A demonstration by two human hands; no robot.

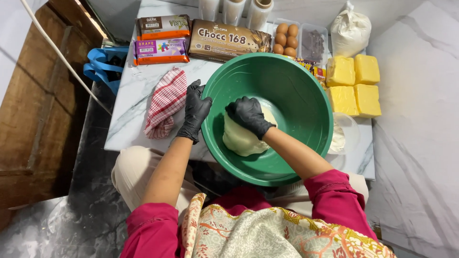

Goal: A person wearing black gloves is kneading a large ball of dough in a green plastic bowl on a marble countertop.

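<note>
Bright, even light; sharp focus

left hand (195,111), right hand (248,114): black gloves | sleeves: magenta, pushed up | apron: floral, probably cotton

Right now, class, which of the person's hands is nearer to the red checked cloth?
Left. The left hand grips the green bowl's rim just beside the cloth; the right hand presses dough inside the bowl.
</note>
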